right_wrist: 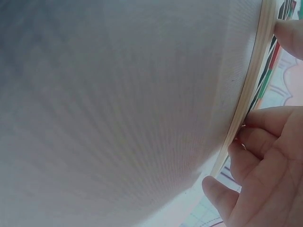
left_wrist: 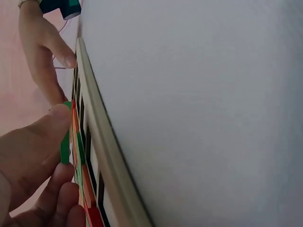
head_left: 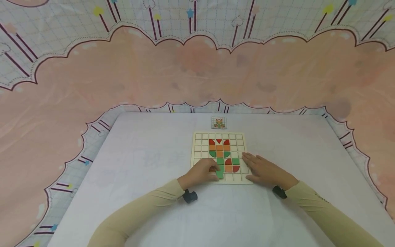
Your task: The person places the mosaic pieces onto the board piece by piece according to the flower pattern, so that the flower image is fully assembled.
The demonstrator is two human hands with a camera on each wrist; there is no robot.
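A pale square board (head_left: 198,142) with a printed grid lies on the white table, bearing red, orange and green tiles in a flower-like pattern. At the lower middle of the board, my left hand (head_left: 202,171) pinches a green tile (head_left: 219,175) between thumb and fingers. The left wrist view shows this green tile (left_wrist: 65,152) tilted over the board's surface. My right hand (head_left: 267,171) rests along the board's right edge, its fingers stretched out; the right wrist view has the fingertips right at the wooden rim (right_wrist: 248,90). My left hand hides part of the pattern's lower left.
A small card (head_left: 219,122) printed with a similar flower pattern lies just beyond the board's far edge. The table (head_left: 148,144) is covered in white, and a patterned peach cloth (head_left: 172,75) surrounds it. Each wrist wears a dark camera (head_left: 189,196).
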